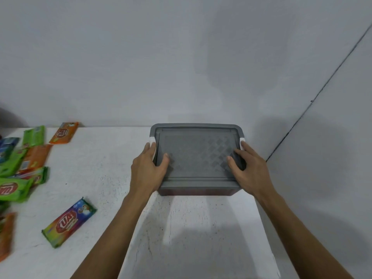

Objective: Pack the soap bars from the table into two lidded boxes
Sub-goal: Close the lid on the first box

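a grey lidded box [196,158] sits on the white table [100,178], at its far right, close to the back wall [181,57]. its translucent grey lid [197,156] lies flat on top, with a diamond pattern showing across the panel, and a white latch [152,144] stands at each short side.

the left hand [148,170] holds the left edge of the box: the thumb lies on the lid, the other fingers [150,149] are pressed together over the left latch. the right hand [248,168] holds the right edge, thumb on the lid, fingers spread a little, the forefinger reaching to the right latch [242,142]. both forearms stretch out from the bottom of the view.

the soap bars are well apart from the box, on the left side of the table. 1 multicoloured soap bar [69,222] lies alone, slanted, nearest the front. an orange soap bar [64,133] lies near the back edge. a loose pile of green and orange bars [20,164] runs along the left border, blurred and partly cut off.
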Motion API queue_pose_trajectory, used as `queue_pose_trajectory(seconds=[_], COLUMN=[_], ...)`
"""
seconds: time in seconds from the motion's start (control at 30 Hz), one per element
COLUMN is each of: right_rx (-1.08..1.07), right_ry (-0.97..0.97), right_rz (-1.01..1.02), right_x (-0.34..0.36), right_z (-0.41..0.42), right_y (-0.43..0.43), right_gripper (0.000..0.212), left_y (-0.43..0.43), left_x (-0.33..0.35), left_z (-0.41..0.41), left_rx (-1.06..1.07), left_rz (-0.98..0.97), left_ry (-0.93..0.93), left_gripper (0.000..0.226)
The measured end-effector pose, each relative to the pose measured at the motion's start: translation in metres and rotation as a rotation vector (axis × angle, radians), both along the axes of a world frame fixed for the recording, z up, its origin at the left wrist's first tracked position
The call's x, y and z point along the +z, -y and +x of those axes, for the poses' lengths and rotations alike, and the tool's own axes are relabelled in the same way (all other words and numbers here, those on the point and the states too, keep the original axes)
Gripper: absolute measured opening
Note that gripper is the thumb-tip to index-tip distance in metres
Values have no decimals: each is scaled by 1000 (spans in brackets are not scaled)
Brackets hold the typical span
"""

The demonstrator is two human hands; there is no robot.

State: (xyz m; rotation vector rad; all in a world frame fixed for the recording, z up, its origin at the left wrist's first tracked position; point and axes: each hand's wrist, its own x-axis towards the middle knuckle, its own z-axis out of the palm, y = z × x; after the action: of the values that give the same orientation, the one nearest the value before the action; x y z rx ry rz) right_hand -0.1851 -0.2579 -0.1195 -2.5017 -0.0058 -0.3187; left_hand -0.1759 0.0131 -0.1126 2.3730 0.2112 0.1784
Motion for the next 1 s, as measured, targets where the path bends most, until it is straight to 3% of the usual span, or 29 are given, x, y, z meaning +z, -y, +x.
queue_pose_trajectory(seconds=[0.43,0.7,1.0], right_rx=[-31,-17,-13], right_ry=[-71,-42,-78], right_rz=[-49,-110,-344], right_x=[14,18,16], right_z=[140,144,144], right_y=[3,5,0], right_gripper=[43,34,38], left_y=[13,11,6], left_x=[19,3,-4], left_z=[132,147,142], left_rx=[-51,-24,-99], left_rz=[34,21,77], left_ry=[56,33,-17], left_gripper=[44,57,59])
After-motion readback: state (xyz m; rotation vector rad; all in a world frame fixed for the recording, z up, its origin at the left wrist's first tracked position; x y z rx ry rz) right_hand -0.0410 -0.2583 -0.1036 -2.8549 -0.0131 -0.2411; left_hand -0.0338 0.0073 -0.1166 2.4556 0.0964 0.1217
